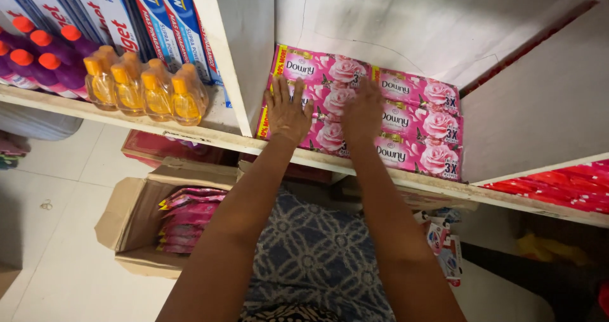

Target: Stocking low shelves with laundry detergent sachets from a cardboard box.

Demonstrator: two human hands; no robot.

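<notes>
Both hands are laid flat, palms down, on a layer of pink sachet strips [406, 122] that is spread across the floor of a white shelf compartment [558, 106]. The left hand [288, 113] is pressed on the strips near the compartment's left wall, with its fingers spread and stretched out. The right hand [363, 116] is set just beside it, toward the middle of the layer, and is blurred, so its fingers cannot be made out clearly; it appears flat and unclenched. Nothing is gripped by either hand; the strips are only touched from above. The strips are printed with pink roses and are laid in overlapping rows that reach from the back wall to the shelf's front edge [209, 135].

In the compartment to the left, a row of small yellow bottles with orange caps [146, 87] is stood near the front edge, with purple bottles with red caps [44, 59] beside them and blue-and-white cartons [171, 18] leaned behind. To the right, a red stack of packets [558, 186] is seen on a slanted board. Below the shelf, an open cardboard box [127, 224] is set on the tiled floor [51, 277], and more pink sachets [187, 220] are held in it. A blue patterned garment [311, 258] is seen between the forearms.
</notes>
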